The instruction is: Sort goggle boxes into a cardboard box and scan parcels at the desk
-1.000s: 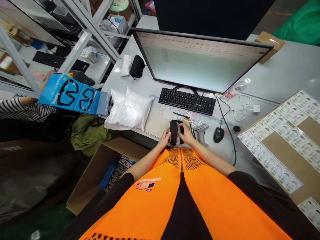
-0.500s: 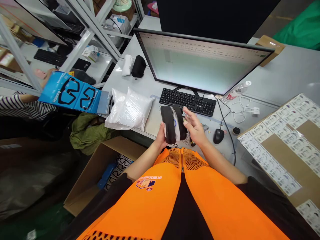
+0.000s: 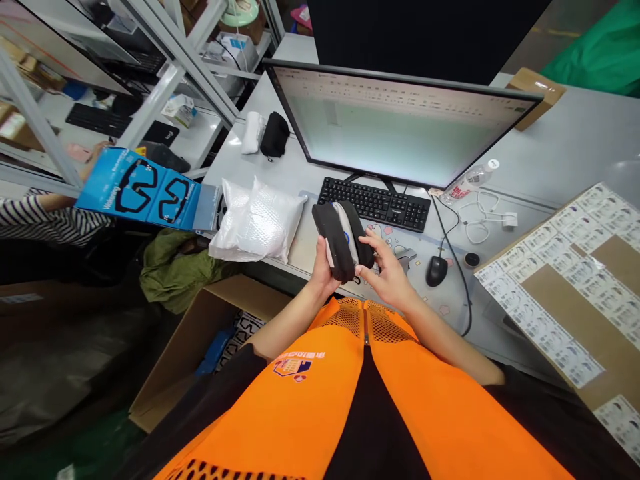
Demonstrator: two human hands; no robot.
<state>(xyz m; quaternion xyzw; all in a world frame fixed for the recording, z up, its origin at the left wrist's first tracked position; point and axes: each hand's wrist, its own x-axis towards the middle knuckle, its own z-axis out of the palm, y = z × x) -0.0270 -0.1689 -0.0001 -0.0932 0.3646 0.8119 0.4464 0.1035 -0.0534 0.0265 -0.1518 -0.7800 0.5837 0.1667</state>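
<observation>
A black pouch with a white item inside it [image 3: 341,238] is held up above the desk's front edge, in front of the keyboard [image 3: 374,202]. My left hand [image 3: 321,270] grips the pouch from below and the left. On the other side, my right hand [image 3: 385,269] touches the pouch's lower right with its fingers spread. Partly hidden behind the right hand, a grey barcode scanner [image 3: 407,256] lies on the desk mat.
A monitor [image 3: 400,127], a mouse [image 3: 437,270], a white cable [image 3: 483,217] and a bottle [image 3: 470,179] stand on the desk. White padded bags [image 3: 257,220] lie left. Another person's striped sleeve [image 3: 35,220] holds a blue box [image 3: 145,190]. An open carton [image 3: 200,347] sits below. Label sheets [image 3: 570,280] lie right.
The pouch rose from the desk mat into the air and tilted left. My right hand came off its side and dropped to its lower right edge.
</observation>
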